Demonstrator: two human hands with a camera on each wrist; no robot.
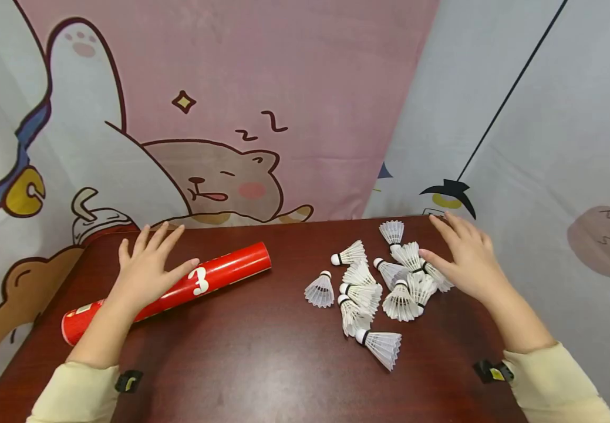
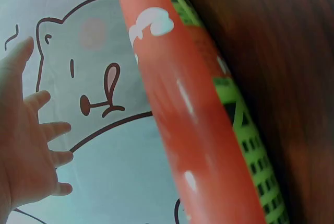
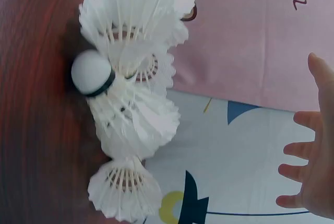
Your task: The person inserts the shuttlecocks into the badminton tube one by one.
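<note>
My left hand [image 1: 148, 273] hovers over a red shuttlecock tube [image 1: 220, 271], fingers spread and holding nothing. The tube lies slantwise on the left of the table, its side printed with a white mark; part of it is hidden behind the forearm. In the left wrist view a green-patterned band runs along the side of the tube [image 2: 182, 114]. To the right, my right hand [image 1: 465, 255] is held with fingers apart beside a loose heap of white shuttlecocks [image 1: 360, 288]. In the right wrist view several feathered shuttlecocks [image 3: 138, 119] overlap, one with its rounded cork toward the camera.
The dark red-brown table [image 1: 241, 358] meets a cartoon-printed cloth [image 1: 336, 88] at its back edge. A single shuttlecock [image 1: 384, 346] lies at the front of the heap, another [image 1: 319, 289] off to its left. Pale sleeves [image 1: 558, 382] cover the forearms.
</note>
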